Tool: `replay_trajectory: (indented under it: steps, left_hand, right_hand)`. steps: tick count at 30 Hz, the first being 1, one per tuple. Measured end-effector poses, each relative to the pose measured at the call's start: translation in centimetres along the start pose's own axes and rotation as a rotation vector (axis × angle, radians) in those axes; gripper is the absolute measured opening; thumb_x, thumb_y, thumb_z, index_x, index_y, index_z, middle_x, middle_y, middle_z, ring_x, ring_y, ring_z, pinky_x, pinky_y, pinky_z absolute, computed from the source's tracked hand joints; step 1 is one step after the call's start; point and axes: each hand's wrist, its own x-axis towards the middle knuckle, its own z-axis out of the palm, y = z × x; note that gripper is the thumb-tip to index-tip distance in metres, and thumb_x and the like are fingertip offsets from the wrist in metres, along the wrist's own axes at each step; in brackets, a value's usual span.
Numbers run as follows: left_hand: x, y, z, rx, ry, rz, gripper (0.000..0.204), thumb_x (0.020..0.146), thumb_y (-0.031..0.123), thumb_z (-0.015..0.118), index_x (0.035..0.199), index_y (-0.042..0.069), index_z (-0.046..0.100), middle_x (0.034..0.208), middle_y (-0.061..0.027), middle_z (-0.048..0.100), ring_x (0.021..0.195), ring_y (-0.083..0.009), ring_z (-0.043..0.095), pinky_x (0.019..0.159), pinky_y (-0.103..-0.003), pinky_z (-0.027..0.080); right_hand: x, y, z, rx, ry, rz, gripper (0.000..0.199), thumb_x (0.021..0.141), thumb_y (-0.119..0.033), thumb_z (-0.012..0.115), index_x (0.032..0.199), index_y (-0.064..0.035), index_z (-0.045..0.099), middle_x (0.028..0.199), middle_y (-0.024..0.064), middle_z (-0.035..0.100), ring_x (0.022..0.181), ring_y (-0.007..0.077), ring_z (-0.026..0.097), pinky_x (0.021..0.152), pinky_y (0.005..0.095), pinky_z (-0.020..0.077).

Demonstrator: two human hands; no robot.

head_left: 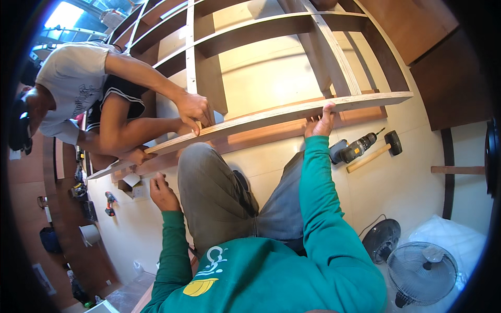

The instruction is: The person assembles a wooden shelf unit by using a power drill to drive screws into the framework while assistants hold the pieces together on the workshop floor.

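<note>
A large wooden grid frame [271, 116], with dark inner panels and a pale plywood edge, stretches across the far side. My right hand [320, 124] grips its near edge board, thumb up against the edge and the other fingers lower down. Beside my left knee, my left hand [164, 194] is held apart from the frame with its fingers curled in. Whether anything is in those fingers is hidden. At the left, a co-worker crouches with one hand [194, 110] on the top of the same board and another hand [136, 155] lower along it.
Right of my right hand lie a cordless drill [356, 148] and a black-headed mallet [394, 143] on the tiled floor. A fan [421, 272] stands at the lower right near plastic sheeting [454, 237]. Another drill [109, 203] and a white bucket [90, 235] are at the left.
</note>
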Motion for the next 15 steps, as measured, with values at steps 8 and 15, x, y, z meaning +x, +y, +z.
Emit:
replay_trajectory:
  steps: [8,15]
  left_hand:
    - [7.0,-5.4,6.5,0.025,-0.167,-0.075,0.035,0.094,0.038,0.072,0.095,0.005,0.06,0.074,0.006,0.046,0.066,-0.0058,0.041,0.06,-0.02,0.037]
    - [8.2,-7.1,8.5,-0.173,-0.158,-0.065,0.03,0.089,0.018,0.077,0.097,0.005,0.052,0.09,-0.0002,0.047,0.086,-0.0128,0.047,0.084,-0.027,0.044]
  right_hand:
    - [0.7,0.5,-2.1,0.023,-0.062,0.047,0.088,0.078,-0.066,0.074,0.141,-0.0125,0.042,0.126,0.0114,0.054,0.111,0.0293,0.055,0.095,0.0484,0.0473]
    - [-0.2,0.0,-0.9,-0.048,-0.084,0.028,0.097,0.075,-0.073,0.065,0.143,-0.0095,0.039,0.13,0.0193,0.055,0.114,0.0372,0.059,0.098,0.0579,0.0488]
